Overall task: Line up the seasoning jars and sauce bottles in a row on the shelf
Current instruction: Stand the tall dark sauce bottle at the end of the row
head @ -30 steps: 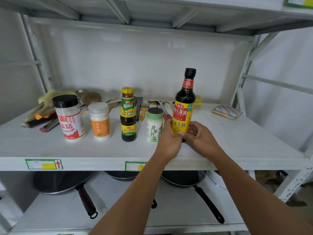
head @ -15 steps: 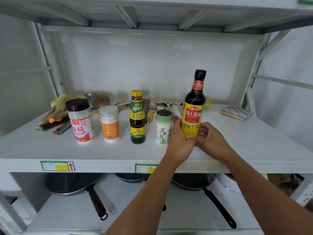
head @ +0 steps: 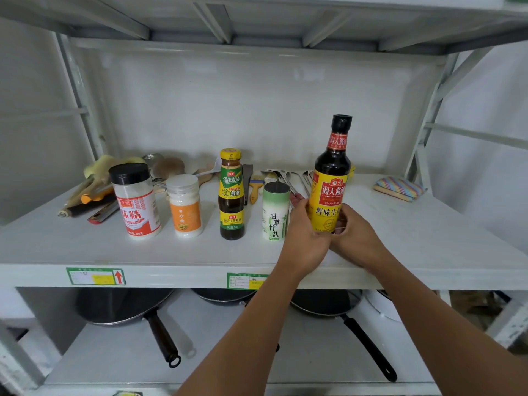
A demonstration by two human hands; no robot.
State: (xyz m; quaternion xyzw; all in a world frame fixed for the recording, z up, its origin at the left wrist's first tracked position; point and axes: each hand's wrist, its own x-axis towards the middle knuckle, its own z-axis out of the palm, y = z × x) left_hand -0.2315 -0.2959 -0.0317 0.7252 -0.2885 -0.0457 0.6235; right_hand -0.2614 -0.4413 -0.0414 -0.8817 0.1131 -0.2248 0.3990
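Note:
On the white shelf stand, from left to right, a black-capped jar with a red label, a white jar with an orange label, a small dark sauce bottle with a yellow cap and a green-and-white salt jar. At the right end of the row is a tall soy sauce bottle with a yellow label. My left hand and my right hand both grip its lower part, one on each side. Its base is hidden by my fingers.
Kitchen tools, brushes and spoons lie at the back of the shelf behind the jars. A striped sponge rests at the right. Black pans sit on the shelf below. The shelf's uprights frame both sides.
Both hands stay on the soy sauce bottle at the right end of the row. The camera has shifted, so the whole shelf sits a little further right and lower in view.

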